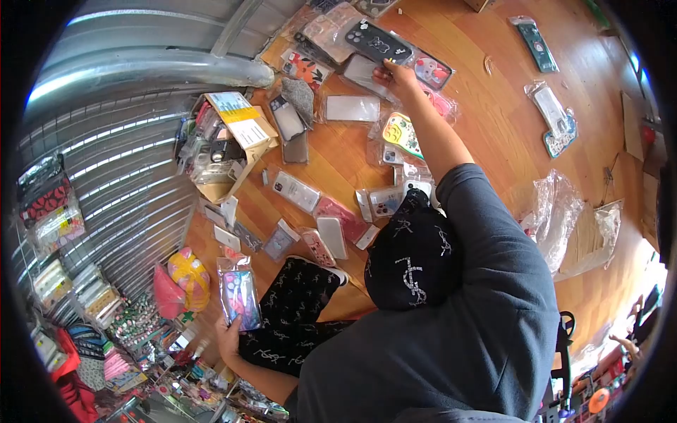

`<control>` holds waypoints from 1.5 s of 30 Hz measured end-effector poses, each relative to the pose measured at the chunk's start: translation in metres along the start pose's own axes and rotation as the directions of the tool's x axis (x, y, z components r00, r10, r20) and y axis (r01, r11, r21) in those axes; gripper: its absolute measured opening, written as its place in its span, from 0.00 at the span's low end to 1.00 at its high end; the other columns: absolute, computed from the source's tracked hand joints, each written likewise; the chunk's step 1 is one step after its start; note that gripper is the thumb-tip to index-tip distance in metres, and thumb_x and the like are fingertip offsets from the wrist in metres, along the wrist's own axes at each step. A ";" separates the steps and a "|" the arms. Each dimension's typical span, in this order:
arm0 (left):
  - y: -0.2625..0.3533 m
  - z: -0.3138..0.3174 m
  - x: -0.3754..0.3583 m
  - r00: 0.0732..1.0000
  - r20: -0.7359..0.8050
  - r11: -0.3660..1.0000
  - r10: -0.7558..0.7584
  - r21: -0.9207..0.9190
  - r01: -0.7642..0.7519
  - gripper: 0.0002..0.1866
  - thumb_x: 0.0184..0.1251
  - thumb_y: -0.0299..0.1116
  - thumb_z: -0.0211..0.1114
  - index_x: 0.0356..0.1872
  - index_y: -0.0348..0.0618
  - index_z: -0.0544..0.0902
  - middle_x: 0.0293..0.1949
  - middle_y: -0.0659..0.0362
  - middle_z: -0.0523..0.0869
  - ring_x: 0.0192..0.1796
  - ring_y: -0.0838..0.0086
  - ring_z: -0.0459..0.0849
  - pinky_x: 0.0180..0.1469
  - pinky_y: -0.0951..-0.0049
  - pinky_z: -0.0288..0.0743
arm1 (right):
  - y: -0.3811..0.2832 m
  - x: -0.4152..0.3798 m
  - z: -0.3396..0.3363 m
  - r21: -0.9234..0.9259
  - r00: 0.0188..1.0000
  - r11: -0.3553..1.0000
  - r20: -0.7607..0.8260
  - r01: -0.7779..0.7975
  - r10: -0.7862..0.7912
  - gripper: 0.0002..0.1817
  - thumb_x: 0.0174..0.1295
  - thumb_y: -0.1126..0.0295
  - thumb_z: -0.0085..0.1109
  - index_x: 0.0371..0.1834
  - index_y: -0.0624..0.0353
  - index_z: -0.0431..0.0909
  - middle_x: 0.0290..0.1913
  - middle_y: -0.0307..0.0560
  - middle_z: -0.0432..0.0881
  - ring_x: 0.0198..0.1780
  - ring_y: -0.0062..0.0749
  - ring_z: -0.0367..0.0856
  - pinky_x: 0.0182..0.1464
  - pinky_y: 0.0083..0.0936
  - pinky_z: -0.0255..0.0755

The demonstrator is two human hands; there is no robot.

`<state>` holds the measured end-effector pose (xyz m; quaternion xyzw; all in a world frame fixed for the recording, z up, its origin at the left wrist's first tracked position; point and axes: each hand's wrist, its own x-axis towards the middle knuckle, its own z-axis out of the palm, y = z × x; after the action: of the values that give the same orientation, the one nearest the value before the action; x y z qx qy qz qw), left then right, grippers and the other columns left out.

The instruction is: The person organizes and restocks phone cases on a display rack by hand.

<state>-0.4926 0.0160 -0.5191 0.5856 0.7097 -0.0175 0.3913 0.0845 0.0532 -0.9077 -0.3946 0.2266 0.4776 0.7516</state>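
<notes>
Right hand [399, 79] pinches near edge of black phone case [378, 44], fingers closed on it, over packaged phone cases [352, 108] spread on wooden floor [493, 130]. Left hand [228, 337] grips lower end of bagged multicolored phone case [238, 292], fingers closed, beside patterned black trousers [300, 287]. Filled cardboard box [262, 132] near metal wall [127, 194].

Beneath me I have a wood-look floor [486, 130], warm orange-brown, with plank seams showing. A ribbed metal wall [141, 204] fills the left of my view, its slats streaked with bright reflections (it looks rather like a shutter to me). A thick silvery metal tube [162, 76] runs above it, and a narrower strut [238, 27] stands at the top. White light [643, 264] glares at my lower right, washing out the floor's edge.
</notes>
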 end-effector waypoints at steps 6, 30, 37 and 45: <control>-0.012 -0.007 0.006 0.999 0.034 0.999 -0.042 -0.024 0.043 0.13 0.53 0.28 0.61 0.41 0.36 0.77 0.32 0.64 0.79 0.31 0.82 0.74 0.33 0.80 0.69 | -0.014 -0.020 0.006 -0.345 0.977 0.934 -0.213 -0.093 0.018 0.23 0.50 0.56 0.62 0.27 0.70 0.69 0.23 0.59 0.77 0.21 0.45 0.77 0.25 0.41 0.77; 0.010 0.003 0.002 1.000 0.002 1.000 0.005 -0.012 -0.005 0.10 0.54 0.31 0.61 0.37 0.40 0.77 0.24 0.65 0.78 0.24 0.82 0.74 0.21 0.83 0.67 | -0.043 -0.021 0.032 -0.811 0.443 -0.451 0.582 0.372 -0.681 0.46 0.27 0.61 0.70 0.58 0.49 0.59 0.47 0.54 0.67 0.48 0.49 0.65 0.50 0.43 0.60; 0.017 0.008 0.000 0.938 -0.269 0.966 0.217 -0.081 -0.246 0.18 0.57 0.24 0.55 0.50 0.33 0.70 0.44 0.56 0.75 0.45 0.73 0.73 0.47 0.73 0.65 | -0.030 -0.149 0.083 -0.497 0.071 -0.392 0.683 0.774 -0.727 0.50 0.24 0.66 0.74 0.58 0.58 0.57 0.49 0.55 0.66 0.51 0.50 0.63 0.54 0.42 0.56; 0.084 0.032 -0.028 0.672 -0.549 0.648 0.496 -0.281 -0.708 0.28 0.61 0.25 0.51 0.64 0.47 0.56 0.56 0.60 0.68 0.44 0.78 0.74 0.31 0.82 0.71 | -0.018 -0.309 0.145 -0.147 -0.106 -0.338 0.772 0.930 -0.627 0.49 0.26 0.66 0.69 0.58 0.62 0.56 0.45 0.58 0.66 0.45 0.53 0.64 0.49 0.43 0.59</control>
<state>-0.4039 0.0042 -0.4888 0.6671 0.5147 0.4182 0.3395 -0.0405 -0.0005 -0.5942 -0.5787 -0.4926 -0.1157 0.6396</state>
